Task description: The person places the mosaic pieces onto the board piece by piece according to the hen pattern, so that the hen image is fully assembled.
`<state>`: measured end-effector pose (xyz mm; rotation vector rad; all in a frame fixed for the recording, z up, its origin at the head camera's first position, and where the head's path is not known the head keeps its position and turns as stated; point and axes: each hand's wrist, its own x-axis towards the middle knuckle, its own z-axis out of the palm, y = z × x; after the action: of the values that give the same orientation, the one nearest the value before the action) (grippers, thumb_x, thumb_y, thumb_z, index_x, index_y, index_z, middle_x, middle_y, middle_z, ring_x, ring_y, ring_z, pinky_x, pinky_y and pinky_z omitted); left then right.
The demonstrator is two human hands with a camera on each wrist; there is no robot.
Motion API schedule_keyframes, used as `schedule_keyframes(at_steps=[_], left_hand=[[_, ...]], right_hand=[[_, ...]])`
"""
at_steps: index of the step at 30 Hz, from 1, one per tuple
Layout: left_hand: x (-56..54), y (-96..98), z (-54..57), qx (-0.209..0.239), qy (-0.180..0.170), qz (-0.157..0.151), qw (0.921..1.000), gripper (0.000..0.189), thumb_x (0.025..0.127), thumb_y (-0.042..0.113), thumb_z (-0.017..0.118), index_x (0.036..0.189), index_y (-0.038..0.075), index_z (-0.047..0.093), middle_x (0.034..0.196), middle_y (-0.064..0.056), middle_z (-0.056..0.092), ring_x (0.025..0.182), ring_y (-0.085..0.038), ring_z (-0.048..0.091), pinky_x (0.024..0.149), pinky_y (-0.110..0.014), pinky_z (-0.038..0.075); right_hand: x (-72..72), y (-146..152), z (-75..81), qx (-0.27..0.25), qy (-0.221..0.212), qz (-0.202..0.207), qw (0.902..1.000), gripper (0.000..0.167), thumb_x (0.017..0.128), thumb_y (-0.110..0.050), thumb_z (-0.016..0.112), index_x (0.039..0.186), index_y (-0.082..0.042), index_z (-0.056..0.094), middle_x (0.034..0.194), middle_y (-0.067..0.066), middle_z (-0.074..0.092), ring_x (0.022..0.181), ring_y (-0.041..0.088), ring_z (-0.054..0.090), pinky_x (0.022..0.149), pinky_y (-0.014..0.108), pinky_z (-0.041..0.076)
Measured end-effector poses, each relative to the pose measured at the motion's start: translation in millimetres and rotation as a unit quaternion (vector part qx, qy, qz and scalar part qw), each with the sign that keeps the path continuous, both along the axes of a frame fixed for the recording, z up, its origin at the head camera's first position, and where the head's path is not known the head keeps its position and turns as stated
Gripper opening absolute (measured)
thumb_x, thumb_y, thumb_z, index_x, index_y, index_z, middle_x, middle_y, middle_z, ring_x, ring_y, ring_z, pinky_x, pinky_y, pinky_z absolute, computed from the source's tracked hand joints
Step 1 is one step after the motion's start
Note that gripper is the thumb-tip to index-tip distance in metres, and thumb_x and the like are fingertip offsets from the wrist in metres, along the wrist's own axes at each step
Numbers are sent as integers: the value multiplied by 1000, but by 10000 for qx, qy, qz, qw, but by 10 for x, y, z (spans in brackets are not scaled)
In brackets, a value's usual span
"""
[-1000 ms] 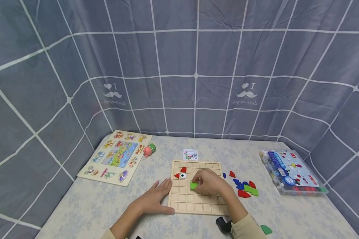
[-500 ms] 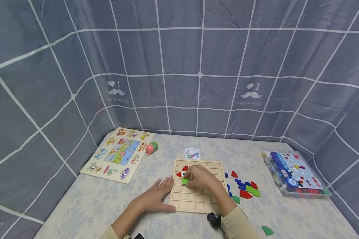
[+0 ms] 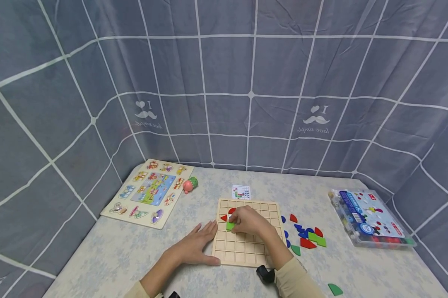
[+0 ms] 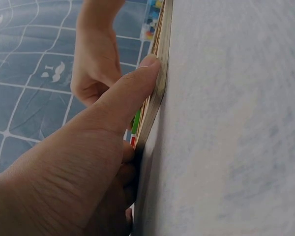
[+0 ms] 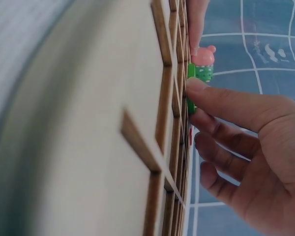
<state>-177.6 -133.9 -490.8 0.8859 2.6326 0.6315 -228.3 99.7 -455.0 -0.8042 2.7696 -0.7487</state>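
Note:
My right hand [image 3: 251,221] pinches a green square tile [image 3: 229,226] between thumb and fingers, low over the upper left of a wooden grid board [image 3: 242,257]. In the right wrist view the green tile [image 5: 191,88] stands right at the grid's ridges, under the fingertips. Just above it on the board lie a red triangle [image 3: 223,217] and a red quarter-round piece [image 3: 232,210]; a white piece beside them is mostly behind my fingers. My left hand [image 3: 196,247] lies flat along the board's left edge, with thumb [image 4: 137,81] and fingertips touching it.
A small pattern card [image 3: 241,192] lies behind the board. Loose red [image 3: 307,243], blue and green pieces are scattered to its right. A picture puzzle board [image 3: 149,188] and a pink-and-green toy [image 3: 190,185] are at left; a clear plastic case [image 3: 373,219] sits at right.
My right hand has carried the green tile leftward across the board, to just below the red pieces. The left hand keeps its place at the board's edge.

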Motion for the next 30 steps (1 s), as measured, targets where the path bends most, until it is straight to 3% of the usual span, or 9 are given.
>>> schedule_keyframes(at_steps=[19,30], left_hand=[[10,15,30,27,12,19,10000,109,78,65,68,154,2,21,163,-12,18,152,-26,18,124,-54,12],[0,9,-5,-25,45,44,10000,110,77,67,67,154,3,22,163,-11,19,152,-25,18,124,-53,12]], right_hand=[[29,41,5,-116,-343,-229,9991,22,76,-10,81,97,-7,77,90,0,68,72,10,53,62,23,47],[48,54,14,5,-290,-307,9991,22,76,-10,81,98,-6,77,94,3,70,74,11,53,65,24,47]])
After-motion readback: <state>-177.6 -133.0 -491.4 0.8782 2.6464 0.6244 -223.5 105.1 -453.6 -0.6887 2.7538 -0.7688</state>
